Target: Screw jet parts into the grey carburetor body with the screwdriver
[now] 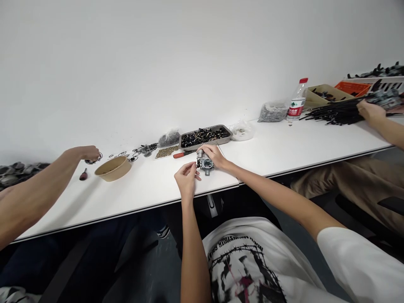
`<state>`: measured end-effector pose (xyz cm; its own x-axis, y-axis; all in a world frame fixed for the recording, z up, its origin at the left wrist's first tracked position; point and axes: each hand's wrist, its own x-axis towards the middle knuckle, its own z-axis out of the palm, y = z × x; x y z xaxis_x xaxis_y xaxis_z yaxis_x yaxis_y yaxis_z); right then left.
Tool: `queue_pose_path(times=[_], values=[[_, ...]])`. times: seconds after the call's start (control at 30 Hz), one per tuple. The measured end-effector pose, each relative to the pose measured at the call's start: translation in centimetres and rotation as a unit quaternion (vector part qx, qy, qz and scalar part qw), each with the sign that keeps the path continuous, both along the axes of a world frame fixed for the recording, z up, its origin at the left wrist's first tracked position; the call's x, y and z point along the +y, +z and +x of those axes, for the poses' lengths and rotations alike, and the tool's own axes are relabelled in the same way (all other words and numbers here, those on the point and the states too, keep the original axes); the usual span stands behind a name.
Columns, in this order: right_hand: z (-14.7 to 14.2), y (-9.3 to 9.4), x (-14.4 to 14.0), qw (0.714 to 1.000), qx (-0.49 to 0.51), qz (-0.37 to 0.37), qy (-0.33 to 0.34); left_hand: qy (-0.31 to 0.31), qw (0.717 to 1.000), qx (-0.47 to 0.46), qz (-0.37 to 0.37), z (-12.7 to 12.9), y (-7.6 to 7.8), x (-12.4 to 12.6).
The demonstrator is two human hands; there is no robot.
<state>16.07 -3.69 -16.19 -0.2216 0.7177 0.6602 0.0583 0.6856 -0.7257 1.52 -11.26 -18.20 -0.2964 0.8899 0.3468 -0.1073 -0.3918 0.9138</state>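
A small silver metal carburetor (207, 163) is on the white table near its front edge. My right hand (213, 156) is closed around its top and right side, steadying it. On its left side, my left hand (186, 177) has thumb and fingers pinched at a small black part (198, 164), which the fingertips partly hide. Just behind lies a screwdriver with a red handle (179, 155), its shaft pointing toward the carburetor. A metal tray (188, 147) filled with small black and brass parts stands right behind my hands.
Brass pieces (166, 152) and bagged parts (169, 138) lie left of the tray, a clear bag (243, 130) right. Left, a co-worker's hand (88, 152) is above a tan bowl (113, 169). Right, another's hand (370, 111) touches black cables (334, 111) near a bottle (297, 101).
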Motion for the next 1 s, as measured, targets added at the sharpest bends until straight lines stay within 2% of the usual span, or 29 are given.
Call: queue_pose_path(times=[0.63, 1.0], values=[[0.06, 0.06, -0.07, 1.000, 0.002, 0.004, 0.004, 0.033, 0.999, -0.027, 0.004, 0.02, 0.17, -0.11], [0.00, 0.14, -0.10, 1.000, 0.003, 0.001, 0.005, 0.003, 1.000, 0.015, 0.009, -0.23, -0.35, -0.01]])
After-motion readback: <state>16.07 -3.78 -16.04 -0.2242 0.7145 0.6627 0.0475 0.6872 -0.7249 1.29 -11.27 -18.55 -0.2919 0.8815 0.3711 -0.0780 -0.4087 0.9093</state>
